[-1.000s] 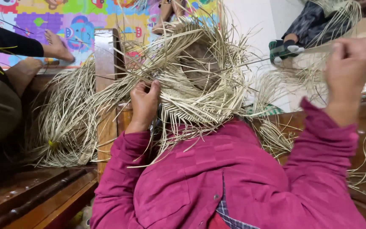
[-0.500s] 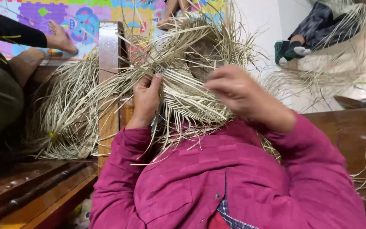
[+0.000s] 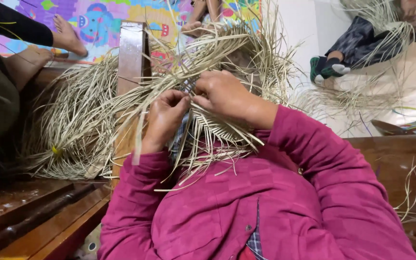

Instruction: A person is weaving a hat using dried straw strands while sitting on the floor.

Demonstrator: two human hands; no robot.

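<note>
A half-woven piece of pale straw (image 3: 217, 130) lies over my lap, its loose strands fanning out on every side. My left hand (image 3: 165, 117) pinches a few strands at the left edge of the woven part. My right hand (image 3: 225, 94) sits just to the right of it, fingers closed on strands at the same spot, thumbs nearly touching. Both sleeves are magenta (image 3: 314, 159).
A loose bundle of straw (image 3: 73, 130) lies to the left beside a wooden post (image 3: 131, 53). Another person's bare feet (image 3: 34, 53) rest at the upper left. A second person with straw and green-black socks (image 3: 328, 67) sits at the upper right. A colourful mat (image 3: 102, 24) covers the floor beyond.
My right hand came down from high on the right to the weave and now meets my left hand there. The left hand stayed at the woven edge.
</note>
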